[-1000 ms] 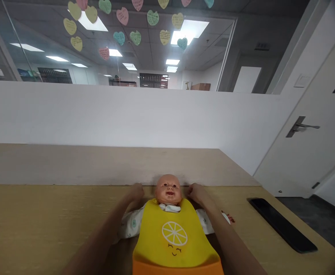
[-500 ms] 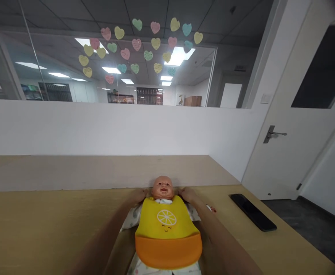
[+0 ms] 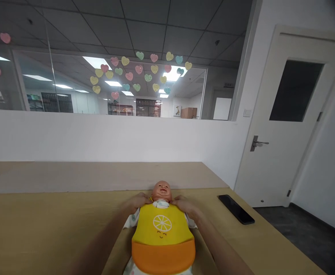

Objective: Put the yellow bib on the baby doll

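The left hand [image 3: 138, 201] and right hand [image 3: 185, 205] sit at the neck of a yellow silicone bib [image 3: 161, 225] — fingers [image 3: 148, 199] curled closed on its top edge — on a vinyl baby doll [image 3: 161, 191] lying face-up on the pale wooden counter [image 3: 41, 221]; the inside of the orange catch pocket [image 3: 163, 258] is hidden.

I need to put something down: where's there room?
Widest patch: the desk left of your left hand. A narrower one lies between your right forearm and the black phone. Crowded around the doll, where both hands meet the yellow bib.
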A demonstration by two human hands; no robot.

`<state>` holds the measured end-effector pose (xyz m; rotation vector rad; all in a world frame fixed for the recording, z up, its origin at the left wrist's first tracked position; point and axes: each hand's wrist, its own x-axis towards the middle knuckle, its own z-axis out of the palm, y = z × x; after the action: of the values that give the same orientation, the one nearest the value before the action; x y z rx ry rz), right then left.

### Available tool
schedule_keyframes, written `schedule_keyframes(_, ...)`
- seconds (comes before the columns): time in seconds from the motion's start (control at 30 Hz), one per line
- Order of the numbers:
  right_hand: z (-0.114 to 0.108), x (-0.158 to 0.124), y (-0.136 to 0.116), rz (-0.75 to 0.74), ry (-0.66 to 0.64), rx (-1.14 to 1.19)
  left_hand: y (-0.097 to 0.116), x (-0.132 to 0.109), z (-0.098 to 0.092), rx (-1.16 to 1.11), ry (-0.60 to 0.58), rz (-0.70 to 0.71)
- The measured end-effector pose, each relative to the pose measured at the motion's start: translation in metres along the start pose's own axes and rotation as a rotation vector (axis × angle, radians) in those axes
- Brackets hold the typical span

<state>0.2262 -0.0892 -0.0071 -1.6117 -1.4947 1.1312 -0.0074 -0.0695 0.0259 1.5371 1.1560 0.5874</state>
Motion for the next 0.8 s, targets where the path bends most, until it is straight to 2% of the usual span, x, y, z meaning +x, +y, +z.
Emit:
schedule_keyframes(0.17,0.003,-0.047,-0.006,0.043,0.012,0.157,0.005,-0.045,0.016,-0.184,0.117,-0.044)
schedule_keyframes(0.23,0.005,-0.075,-0.014,0.007,0.018,0.178,0.006,-0.072,0.027,-0.224,0.152,-0.039)
schedule_keyframes(0.3,0.009,-0.108,-0.021,-0.023,0.032,0.233,0.005,-0.103,0.038,-0.286,0.259,0.016)
schedule_keyframes(0.4,0.019,-0.161,-0.026,-0.109,-0.014,0.319,-0.002,-0.148,0.057,-0.317,0.301,0.084)
schedule_keyframes(0.5,0.031,-0.206,-0.016,-0.166,0.046,0.357,-0.014,-0.186,0.076,-0.351,0.328,0.108)
schedule_keyframes(0.63,0.046,-0.247,0.012,-0.1,0.161,0.357,-0.033,-0.221,0.099,-0.313,0.359,0.114)
schedule_keyframes(0.8,0.06,-0.261,0.039,0.149,0.036,0.546,-0.058,-0.246,0.116,-0.346,0.342,0.078)
